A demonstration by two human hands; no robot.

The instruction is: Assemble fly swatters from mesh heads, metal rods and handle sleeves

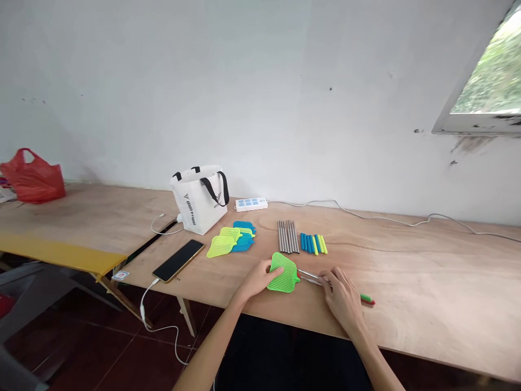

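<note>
A green fly swatter lies on the plywood table (427, 288) near its front edge. My left hand (257, 279) pinches the left edge of its green mesh head (285, 273). My right hand (343, 300) is closed over its metal shaft (309, 277), and the green handle tip (367, 298) sticks out to the right of that hand. Behind lie a pile of yellow-green and blue swatter heads (232, 240), a row of metal rods (288, 236) and a row of blue and yellow handles (313, 243).
A white tote bag (199, 198) stands at the back left beside a white power strip (251, 203) with a cable along the wall. A phone (178, 260) lies charging near the table's left corner. A red plastic bag (33, 176) sits on the neighbouring table.
</note>
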